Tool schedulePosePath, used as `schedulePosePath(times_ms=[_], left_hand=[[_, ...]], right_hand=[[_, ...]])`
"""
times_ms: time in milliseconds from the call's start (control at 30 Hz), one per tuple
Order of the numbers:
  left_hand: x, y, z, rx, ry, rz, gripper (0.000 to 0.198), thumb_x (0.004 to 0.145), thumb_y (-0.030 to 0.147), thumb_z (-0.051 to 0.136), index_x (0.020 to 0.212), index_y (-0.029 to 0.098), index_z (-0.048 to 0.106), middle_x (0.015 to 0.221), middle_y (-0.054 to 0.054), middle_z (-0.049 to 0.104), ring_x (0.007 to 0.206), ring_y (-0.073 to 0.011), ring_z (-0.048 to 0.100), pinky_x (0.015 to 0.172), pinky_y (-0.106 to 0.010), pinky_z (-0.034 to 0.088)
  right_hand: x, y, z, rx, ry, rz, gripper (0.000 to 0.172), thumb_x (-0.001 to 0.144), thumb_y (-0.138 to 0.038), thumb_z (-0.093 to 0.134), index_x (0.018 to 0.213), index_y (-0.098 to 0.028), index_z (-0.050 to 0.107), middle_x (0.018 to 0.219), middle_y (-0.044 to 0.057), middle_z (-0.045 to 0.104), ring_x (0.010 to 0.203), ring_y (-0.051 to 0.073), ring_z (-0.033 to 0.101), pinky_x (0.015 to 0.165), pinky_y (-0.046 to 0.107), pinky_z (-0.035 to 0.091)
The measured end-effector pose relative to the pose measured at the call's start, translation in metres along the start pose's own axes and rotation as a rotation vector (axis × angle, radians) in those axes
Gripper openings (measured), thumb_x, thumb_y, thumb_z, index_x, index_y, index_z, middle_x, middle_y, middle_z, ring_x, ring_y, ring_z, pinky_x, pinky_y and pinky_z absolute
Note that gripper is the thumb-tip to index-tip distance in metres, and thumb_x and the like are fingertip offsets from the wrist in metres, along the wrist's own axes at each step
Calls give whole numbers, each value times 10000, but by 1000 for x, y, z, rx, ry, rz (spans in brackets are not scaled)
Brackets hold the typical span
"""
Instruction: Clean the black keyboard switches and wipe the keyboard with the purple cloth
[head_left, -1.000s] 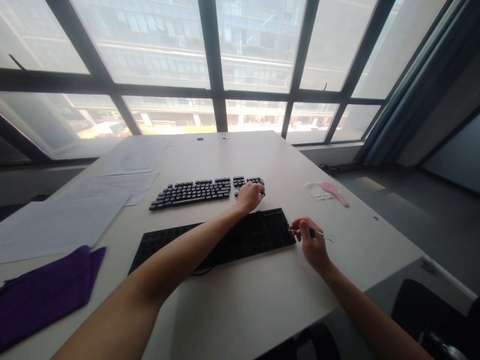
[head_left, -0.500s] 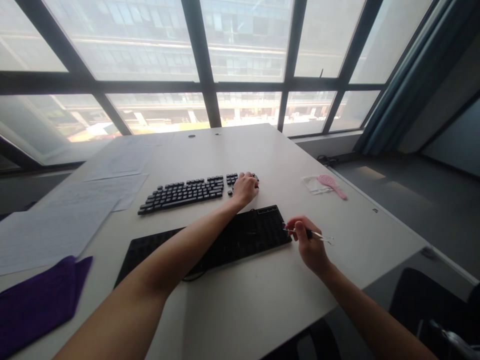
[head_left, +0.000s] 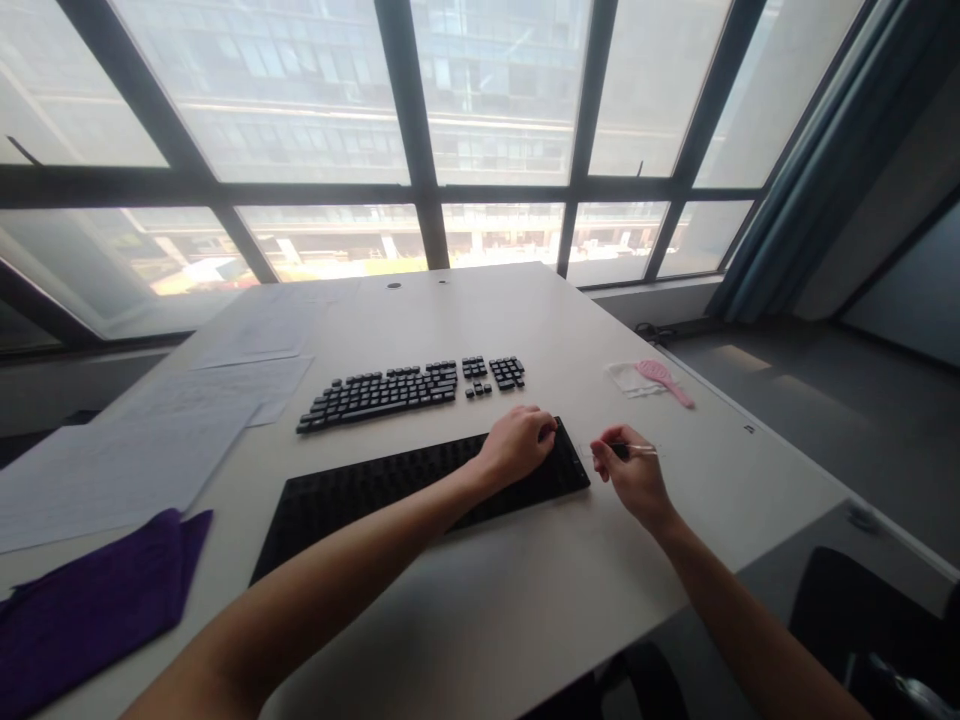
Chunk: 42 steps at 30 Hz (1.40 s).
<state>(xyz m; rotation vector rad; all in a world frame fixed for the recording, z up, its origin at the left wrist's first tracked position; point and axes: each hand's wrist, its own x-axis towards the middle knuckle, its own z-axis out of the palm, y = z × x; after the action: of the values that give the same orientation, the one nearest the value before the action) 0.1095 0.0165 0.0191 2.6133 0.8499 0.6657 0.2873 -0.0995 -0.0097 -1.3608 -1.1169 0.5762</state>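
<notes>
A black keyboard base (head_left: 390, 480) lies at an angle on the white table, its surface dark and its key positions hard to make out. My left hand (head_left: 517, 438) rests over its far right corner, fingers curled; what they hold, if anything, is hidden. Just right of the base, my right hand (head_left: 628, 470) is closed round a keycap puller (head_left: 639, 450) with a dark middle and thin wire ends. Behind the base, loose black keycaps (head_left: 382, 393) stand in rows laid out like a keyboard, with smaller groups (head_left: 507, 373) on the right.
Paper sheets (head_left: 127, 470) cover the table's left side, with a folded purple cloth (head_left: 97, 600) nearer me. A pink hairbrush (head_left: 660, 378) lies on a white tissue (head_left: 626, 380) at the right. The table (head_left: 480, 310) reaches toward the windows; a dark chair (head_left: 847, 620) stands at the lower right.
My left hand has moved from the right-hand keycap groups toward me and right, onto the base's far corner. My right hand has shifted slightly right, away from the base, still with the keycap puller.
</notes>
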Motion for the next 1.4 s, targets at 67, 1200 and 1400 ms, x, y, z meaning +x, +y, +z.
schedulePosePath(times_ms=[67,1200,1400], left_hand=[[-16,10,7,-43,-12,13,171,883,225,568,946,222,727,901,-56,689,895,-222,615,798,-312,481],[-38,13,23,-6,34,46,163,886,204,550,937,224,703,950,-47,634,914,-210,558,785,-300,486],[-37,16,20,-2,12,40,168,894,208,540,934,218,703,953,-48,635,901,-204,552,748,-289,484]], right_hand=[[3,-2,-6,-35,-41,2,347,791,-494,747,831,-168,638,674,45,697,583,182,657,548,292,524],[44,-19,-11,-378,-690,34,315,871,-442,648,759,-147,664,589,2,584,556,141,526,540,255,396],[8,-12,-12,-313,-508,-75,304,896,-440,626,748,-175,633,780,36,602,528,132,511,497,275,412]])
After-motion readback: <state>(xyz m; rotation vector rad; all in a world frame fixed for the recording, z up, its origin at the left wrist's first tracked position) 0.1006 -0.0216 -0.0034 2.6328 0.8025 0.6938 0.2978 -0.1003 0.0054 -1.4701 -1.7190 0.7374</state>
